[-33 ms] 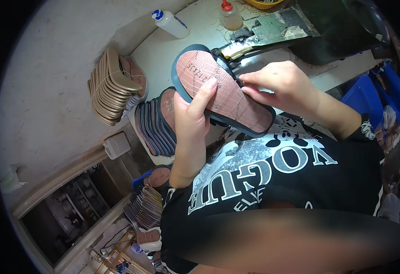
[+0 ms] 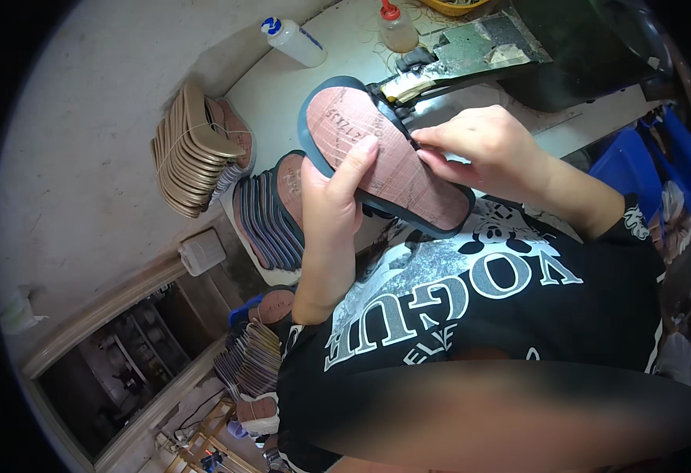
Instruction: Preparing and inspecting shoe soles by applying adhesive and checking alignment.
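Observation:
A sandal sole (image 2: 412, 181) with a brownish-pink, line-patterned face and a dark rim is held up in front of my chest, tilted. My left hand (image 2: 331, 193) grips its left side, the thumb lying across the face and the other fingers hidden behind. At the opposite edge, the thumb and fingertips of my right hand (image 2: 491, 146) are pinched together beside black strap-like material (image 2: 391, 110). Whatever lies between those fingertips is too small to make out. Just beyond the sole stands a worn green machine (image 2: 479, 47) with a lit work area.
Tied gold straps (image 2: 184, 154) lean by the wall, next to a row of dark-rimmed soles (image 2: 267, 225). On the white table (image 2: 271, 102) stand a white bottle (image 2: 294, 41) and a red-capped bottle (image 2: 397, 30). Blue bins (image 2: 629, 169) are at right, more stacked soles (image 2: 247, 355) lower left.
The sole has turned very slightly in my hands. Both hands stay in nearly the same place.

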